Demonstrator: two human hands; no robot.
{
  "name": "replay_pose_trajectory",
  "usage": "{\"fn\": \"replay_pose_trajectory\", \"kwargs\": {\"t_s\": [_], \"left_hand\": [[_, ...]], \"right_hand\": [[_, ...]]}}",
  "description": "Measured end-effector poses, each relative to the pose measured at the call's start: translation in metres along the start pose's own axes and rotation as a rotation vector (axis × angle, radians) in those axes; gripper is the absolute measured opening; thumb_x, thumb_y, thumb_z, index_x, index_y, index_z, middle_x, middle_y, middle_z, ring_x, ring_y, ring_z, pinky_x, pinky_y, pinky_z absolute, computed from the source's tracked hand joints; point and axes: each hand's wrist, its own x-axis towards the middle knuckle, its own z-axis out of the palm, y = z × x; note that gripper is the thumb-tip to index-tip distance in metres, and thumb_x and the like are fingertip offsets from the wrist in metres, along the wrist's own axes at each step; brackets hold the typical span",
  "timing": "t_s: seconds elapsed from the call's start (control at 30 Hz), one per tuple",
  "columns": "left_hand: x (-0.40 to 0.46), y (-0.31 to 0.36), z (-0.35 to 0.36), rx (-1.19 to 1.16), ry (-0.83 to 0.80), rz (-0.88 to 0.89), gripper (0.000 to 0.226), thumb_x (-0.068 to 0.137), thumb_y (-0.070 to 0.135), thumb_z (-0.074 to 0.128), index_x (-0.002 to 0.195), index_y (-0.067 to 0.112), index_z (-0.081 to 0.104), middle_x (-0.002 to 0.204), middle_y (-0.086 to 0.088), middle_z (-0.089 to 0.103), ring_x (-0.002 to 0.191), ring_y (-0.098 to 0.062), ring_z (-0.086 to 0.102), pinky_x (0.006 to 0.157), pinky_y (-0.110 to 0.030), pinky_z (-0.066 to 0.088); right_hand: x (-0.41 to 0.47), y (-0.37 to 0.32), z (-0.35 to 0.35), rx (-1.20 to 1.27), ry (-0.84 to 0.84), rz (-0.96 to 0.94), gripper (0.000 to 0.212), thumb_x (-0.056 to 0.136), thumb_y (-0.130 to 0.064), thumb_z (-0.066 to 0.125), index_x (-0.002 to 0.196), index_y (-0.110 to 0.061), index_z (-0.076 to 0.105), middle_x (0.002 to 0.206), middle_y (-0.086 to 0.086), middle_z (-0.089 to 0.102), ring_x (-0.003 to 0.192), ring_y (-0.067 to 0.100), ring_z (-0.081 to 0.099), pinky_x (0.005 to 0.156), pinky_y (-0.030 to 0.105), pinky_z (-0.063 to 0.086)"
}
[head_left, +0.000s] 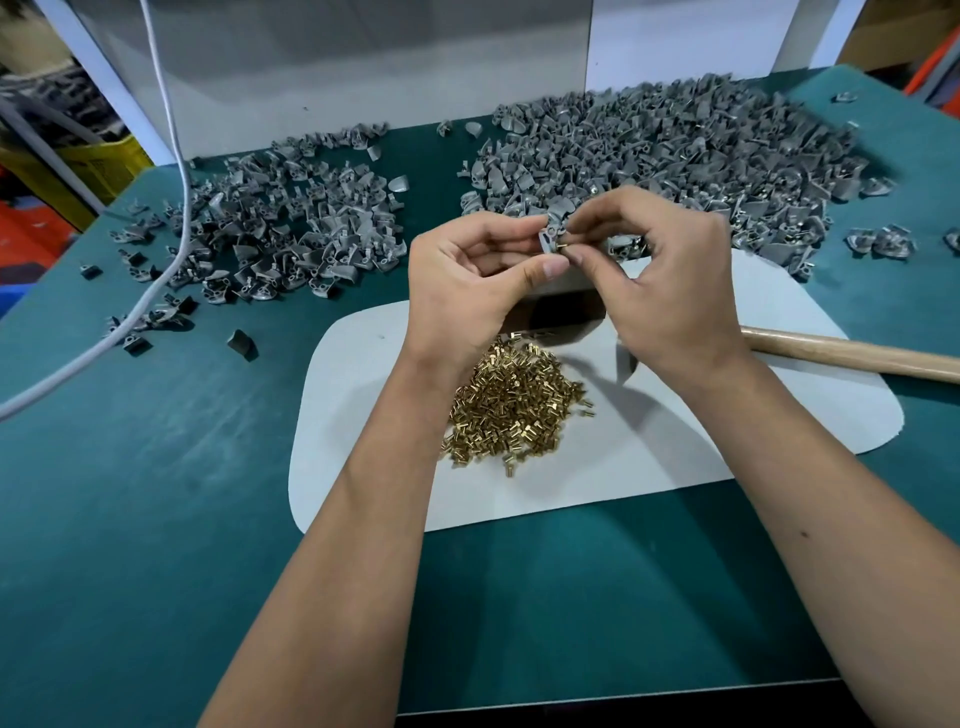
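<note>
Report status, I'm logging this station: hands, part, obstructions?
Left hand grips small grey moulded plastic part. Right hand pinches tiny brass pin against it. Brass pin heap below hands, wooden handle at right, neither obstructing.

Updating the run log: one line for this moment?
left hand: holds grey part | right hand: pinches brass pin against it | brass pin pile: on white mat
</note>
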Motion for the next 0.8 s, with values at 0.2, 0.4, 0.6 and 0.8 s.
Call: {"fn": "replay_pose_trajectory", "kwargs": {"t_s": [0.2,0.4,0.6,0.8], "left_hand": [[0.000,0.001,-0.002,0.001,-0.034,-0.010,0.042,0.070,-0.007,0.087,0.109,-0.003,0.073,0.099,-0.018,0.077,0.090,-0.027,0.075,0.090,-0.048,0.061],[0.000,-0.002,0.006,0.113,0.021,0.083,0.037,0.071,-0.007,0.087,0.105,0.001,0.075,0.096,-0.009,0.079,0.087,-0.019,0.076,0.085,-0.029,0.060],[-0.002,-0.002,0.013,0.132,0.040,0.059,0.028,0.075,-0.005,0.086,0.101,-0.003,0.077,0.095,-0.014,0.079,0.090,-0.029,0.077,0.089,-0.046,0.062],[-0.003,-0.003,0.016,0.146,0.081,0.020,0.024,0.073,-0.007,0.086,0.092,0.005,0.078,0.088,-0.012,0.079,0.084,-0.027,0.077,0.085,-0.045,0.063]], "right_hand": [[0.000,0.004,0.002,-0.091,0.039,-0.115,0.009,0.090,-0.008,0.073,0.096,-0.004,0.078,0.095,0.007,0.071,0.092,0.023,0.064,0.082,0.032,0.052],[-0.001,0.007,0.004,-0.093,0.025,-0.038,0.010,0.091,-0.006,0.067,0.096,0.001,0.073,0.094,0.011,0.069,0.091,0.026,0.063,0.080,0.039,0.053],[-0.002,0.006,0.005,-0.112,0.030,0.024,0.010,0.090,-0.009,0.067,0.095,-0.001,0.073,0.093,0.008,0.070,0.088,0.022,0.063,0.080,0.035,0.053],[-0.003,0.003,0.009,-0.129,0.048,0.061,0.007,0.086,-0.006,0.068,0.089,-0.002,0.072,0.088,0.006,0.070,0.082,0.019,0.062,0.076,0.025,0.050]]}}
